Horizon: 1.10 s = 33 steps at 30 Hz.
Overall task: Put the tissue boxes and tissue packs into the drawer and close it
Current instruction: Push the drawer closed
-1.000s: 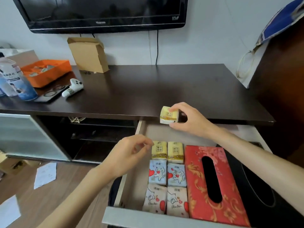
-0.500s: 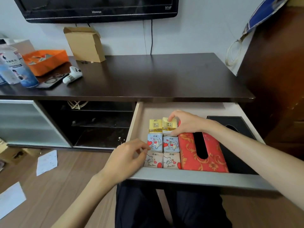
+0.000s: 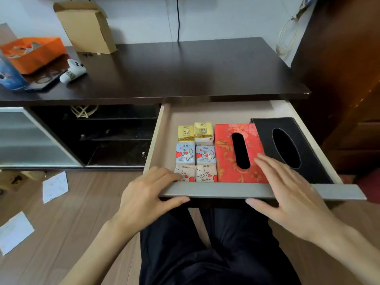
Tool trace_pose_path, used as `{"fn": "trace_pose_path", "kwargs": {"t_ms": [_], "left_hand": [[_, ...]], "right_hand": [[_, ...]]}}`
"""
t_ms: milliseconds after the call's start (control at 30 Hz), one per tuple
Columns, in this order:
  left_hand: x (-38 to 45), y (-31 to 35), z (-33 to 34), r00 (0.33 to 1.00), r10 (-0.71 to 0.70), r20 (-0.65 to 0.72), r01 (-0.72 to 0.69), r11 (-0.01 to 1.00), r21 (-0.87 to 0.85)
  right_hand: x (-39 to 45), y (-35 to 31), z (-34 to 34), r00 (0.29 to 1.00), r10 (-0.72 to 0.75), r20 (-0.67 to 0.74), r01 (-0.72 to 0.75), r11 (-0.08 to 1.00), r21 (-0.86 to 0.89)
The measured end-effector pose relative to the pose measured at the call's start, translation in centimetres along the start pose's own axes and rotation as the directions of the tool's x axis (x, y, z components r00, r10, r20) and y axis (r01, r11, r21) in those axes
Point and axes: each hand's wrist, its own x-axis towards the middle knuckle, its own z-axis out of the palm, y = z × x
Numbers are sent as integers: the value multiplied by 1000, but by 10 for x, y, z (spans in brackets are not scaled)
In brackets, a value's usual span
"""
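The drawer stands pulled out under the dark cabinet top. Inside on the left lie small tissue packs in two columns: yellow packs at the back, blue heart packs in the middle, pink packs at the front. A red patterned tissue box lies beside them, and a black tissue box on the right. My left hand holds the grey drawer front, fingers over its rim and thumb below. My right hand reaches over the front with straight fingers above the red box, thumb under the rim.
On the cabinet top sit a cardboard box, an orange tray, a white controller and a bottle. Open shelves lie left of the drawer. Papers lie on the wooden floor. A wooden door stands on the right.
My right hand set the yellow pack at the back of the right column and drew back to the drawer front. My left hand moved onto the front rim.
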Motion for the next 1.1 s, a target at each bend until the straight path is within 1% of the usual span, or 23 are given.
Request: {"fn": "trace_pose_path", "kwargs": {"t_ms": [67, 133, 267, 467, 600, 767, 867, 933, 967, 1033, 1067, 1100], "left_hand": [[1, -3, 3, 998, 62, 29, -64, 996, 67], [2, -7, 7, 994, 108, 35, -111, 988, 107], [13, -18, 16, 987, 159, 30, -161, 979, 129], [58, -39, 25, 989, 143, 38, -147, 982, 120], [98, -61, 35, 994, 110, 13, -111, 981, 158], [139, -83, 45, 999, 37, 3, -36, 980, 195], [160, -89, 48, 1000, -4, 29, -1, 981, 194], [173, -86, 52, 999, -50, -6, 50, 984, 171], [178, -83, 55, 996, -76, -45, 81, 988, 132], [178, -71, 62, 974, -162, -159, 161, 987, -23], [173, -65, 64, 950, -215, -226, 195, 975, -106], [164, -60, 67, 919, -262, -294, 218, 960, -175]], "right_hand": [[-3, 1, 4, 999, 19, -45, -24, 992, -121], [3, 2, 7, 995, 10, -104, -29, 982, -188], [22, 11, 11, 991, -18, -130, -13, 972, -234], [70, 31, 14, 988, -7, -155, -35, 963, -266], [112, 47, 21, 979, 26, -201, -77, 966, -248], [155, 61, 27, 968, 47, -246, -106, 967, -234], [174, 63, 29, 956, 86, -279, -137, 976, -170], [182, 57, 32, 942, 131, -308, -171, 979, -109], [184, 54, 35, 932, 151, -330, -182, 981, -63], [179, 49, 43, 891, 223, -395, -188, 974, 125], [172, 48, 48, 852, 284, -440, -183, 949, 257], [163, 51, 53, 798, 354, -487, -182, 913, 365]]}}
